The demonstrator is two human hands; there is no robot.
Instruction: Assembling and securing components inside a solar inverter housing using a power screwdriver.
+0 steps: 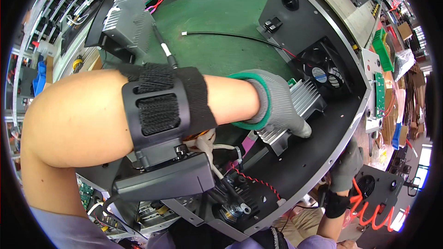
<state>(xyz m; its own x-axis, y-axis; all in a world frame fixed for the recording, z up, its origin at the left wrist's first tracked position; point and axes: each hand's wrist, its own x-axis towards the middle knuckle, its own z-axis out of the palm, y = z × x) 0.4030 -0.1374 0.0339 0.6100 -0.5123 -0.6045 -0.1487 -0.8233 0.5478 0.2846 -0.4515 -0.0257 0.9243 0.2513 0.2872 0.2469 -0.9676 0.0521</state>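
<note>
My left hand [281, 103], in a grey knit glove with a green cuff, reaches across from the left. Its thumb and fingers close round a finned aluminium heat sink [308, 100] inside an open black metal case [318, 143]. Part of the heat sink, and what lies under the palm, is hidden. My right hand [347, 168], gloved in grey too, is at the outer side of the case's right wall, and its fingertips are hard to make out. A round black fan [326, 71] is fitted at the case's far end. A black cable [230, 33] runs out from there.
Several cables and a twisted red wire [256, 183] lie in the near part of the case. A screwdriver-like tool [164, 46] and another finned unit [127, 23] are on the green table [207, 0]. A red coiled hose [369, 210] hangs beside my right forearm.
</note>
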